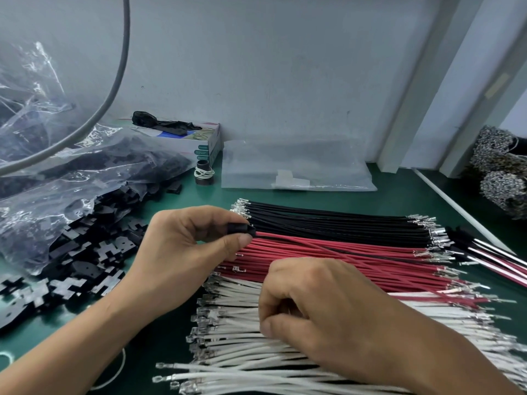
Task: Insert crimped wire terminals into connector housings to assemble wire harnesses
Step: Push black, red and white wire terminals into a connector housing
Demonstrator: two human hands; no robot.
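My left hand point(182, 243) pinches a small black connector housing point(241, 228) between thumb and fingers, above the left ends of the wire rows. A red wire point(328, 248) and a black wire run out of the housing to the right. Three rows of crimped wires lie on the green mat: black wires point(336, 223) at the back, red wires point(356, 266) in the middle, white wires point(233, 332) in front. My right hand point(322, 306) rests on the white wires with its fingers curled down into them; what they hold is hidden.
Loose black connector housings point(85, 252) spill from a clear plastic bag point(57, 166) at the left. A small box point(199, 138), a black cylinder point(204, 173) and a flat clear bag point(296, 169) sit at the back. Finished harnesses point(493, 258) and terminal bundles point(502, 178) lie right.
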